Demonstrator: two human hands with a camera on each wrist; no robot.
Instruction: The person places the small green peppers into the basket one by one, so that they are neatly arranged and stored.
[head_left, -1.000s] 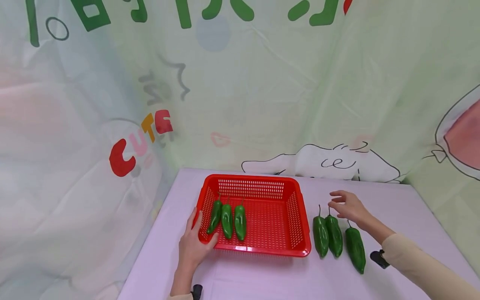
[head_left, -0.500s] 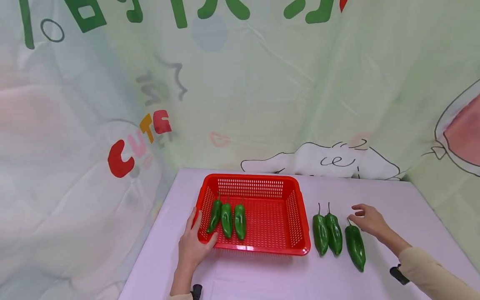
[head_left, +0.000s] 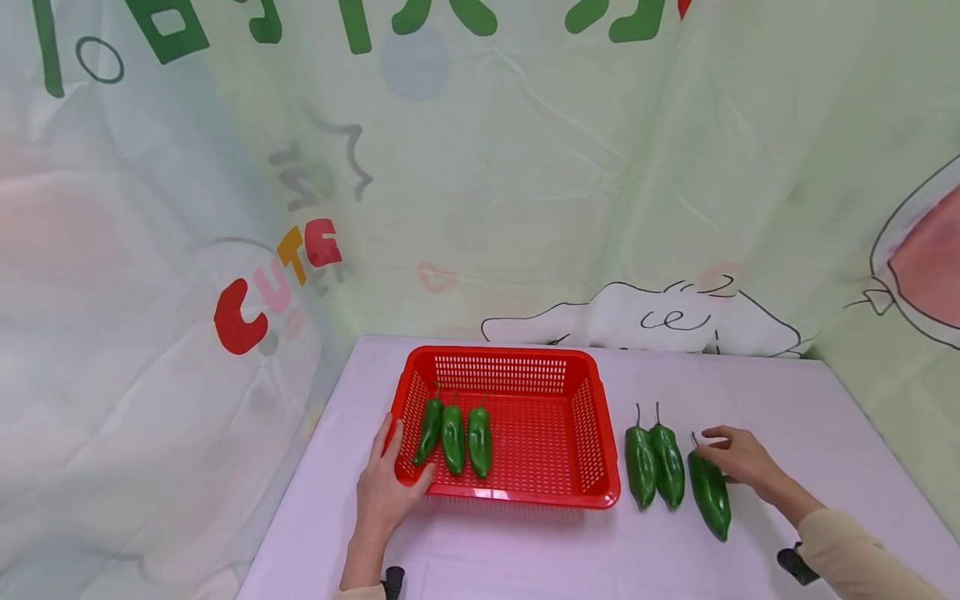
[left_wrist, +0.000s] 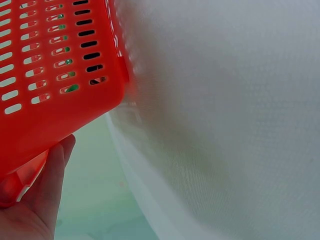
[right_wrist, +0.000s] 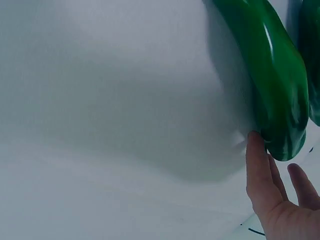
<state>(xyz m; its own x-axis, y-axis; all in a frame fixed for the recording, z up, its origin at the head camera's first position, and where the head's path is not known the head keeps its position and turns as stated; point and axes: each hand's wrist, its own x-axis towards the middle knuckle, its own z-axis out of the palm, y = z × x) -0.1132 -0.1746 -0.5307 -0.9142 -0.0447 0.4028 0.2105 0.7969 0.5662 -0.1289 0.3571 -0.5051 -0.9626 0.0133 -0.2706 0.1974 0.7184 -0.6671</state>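
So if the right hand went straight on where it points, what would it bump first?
Probably the rightmost green pepper, near its stem. The right hand looks so close that it may be touching it; depth is unclear.

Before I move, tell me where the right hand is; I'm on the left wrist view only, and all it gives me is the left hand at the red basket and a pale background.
Observer: The right hand is at the stem end of the rightmost green pepper, which lies on the table to the right of the basket.
Operator: Now count what's inside that basket. I catch only bits of green through the slots.
Observer: The head view shows three green peppers in there, side by side in its left part.
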